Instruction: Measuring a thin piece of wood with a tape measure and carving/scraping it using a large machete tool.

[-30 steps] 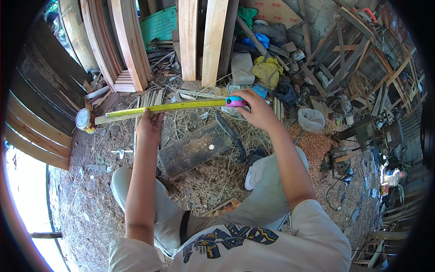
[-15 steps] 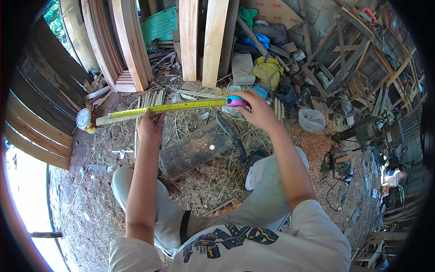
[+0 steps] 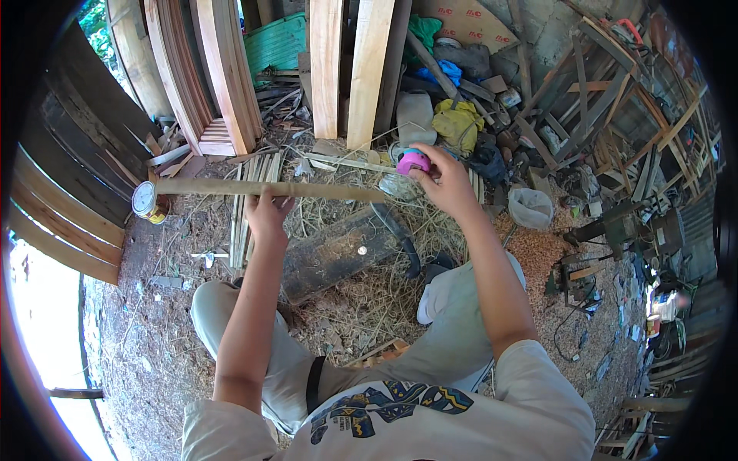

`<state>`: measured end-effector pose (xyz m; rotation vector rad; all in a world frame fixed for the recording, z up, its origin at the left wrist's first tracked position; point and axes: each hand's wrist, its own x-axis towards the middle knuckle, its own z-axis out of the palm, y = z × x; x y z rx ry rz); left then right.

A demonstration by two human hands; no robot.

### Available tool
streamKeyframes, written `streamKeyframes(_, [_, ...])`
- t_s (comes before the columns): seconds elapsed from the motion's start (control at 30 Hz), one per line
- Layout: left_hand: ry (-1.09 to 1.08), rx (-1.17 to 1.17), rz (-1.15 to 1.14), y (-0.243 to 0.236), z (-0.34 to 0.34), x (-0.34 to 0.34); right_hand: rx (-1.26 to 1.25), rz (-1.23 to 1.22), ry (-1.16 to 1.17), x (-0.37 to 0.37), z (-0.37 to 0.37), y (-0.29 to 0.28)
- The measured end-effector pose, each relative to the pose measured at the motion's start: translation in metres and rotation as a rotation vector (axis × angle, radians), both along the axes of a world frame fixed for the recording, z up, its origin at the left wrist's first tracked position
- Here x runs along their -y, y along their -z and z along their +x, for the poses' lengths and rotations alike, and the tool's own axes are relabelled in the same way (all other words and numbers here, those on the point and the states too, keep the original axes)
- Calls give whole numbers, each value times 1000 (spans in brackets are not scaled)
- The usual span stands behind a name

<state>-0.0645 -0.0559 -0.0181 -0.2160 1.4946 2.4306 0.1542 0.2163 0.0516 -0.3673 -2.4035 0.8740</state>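
My left hand [image 3: 266, 215] grips a long, narrow bamboo strip [image 3: 323, 191] near its middle and holds it level over the ground. The strip's left end reaches close to a paint can [image 3: 146, 201]. Off the strip's right end, my right hand [image 3: 444, 181] is closed round a pink and blue tape measure [image 3: 413, 160]; no yellow blade shows out of it. Below the strip lies a dark, worn wooden block [image 3: 334, 253] with a small pale spot on top. A dark-handled curved blade [image 3: 396, 230] rests across the block's right end.
Tall planks [image 3: 369, 73] and door frames [image 3: 223, 77] lean at the back. A yellow bag [image 3: 458, 123], a white bucket [image 3: 530, 206] and scrap wood [image 3: 600, 92] crowd the right side. Wood shavings [image 3: 530, 246] and straw cover the ground around my legs.
The yellow tape blade, stretched along the strip before, has gone back into its case. The strip has shifted slightly right and levelled; my right hand has moved a little right.
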Motion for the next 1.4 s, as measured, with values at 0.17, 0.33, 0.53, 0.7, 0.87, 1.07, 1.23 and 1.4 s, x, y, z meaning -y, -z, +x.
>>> streamKeyframes(0.17, [239,-331,-141,11,30,-19,-199,-132,-42,15,-11,13])
streamKeyframes(0.33, [370,-528,-189,24,62,-29,-406,-306,-112,49,-22,15])
streamKeyframes(0.53, [607,-625,-276,43,95,-37,-621,-315,-190,63,-25,8])
streamKeyframes(0.7, [636,-737,-336,61,104,-41,-778,-460,-151,55,-24,-5])
streamKeyframes(0.87, [621,-727,-369,57,100,-39,-732,-264,-127,41,-23,0])
streamKeyframes(1.07, [574,-854,-595,48,86,-36,-526,-256,-122,43,-17,-5])
streamKeyframes(1.23, [510,-924,-579,54,84,-35,-527,-212,-164,41,-16,-8])
streamKeyframes(1.4, [540,-922,-595,50,84,-31,-477,-274,-179,37,-14,-4])
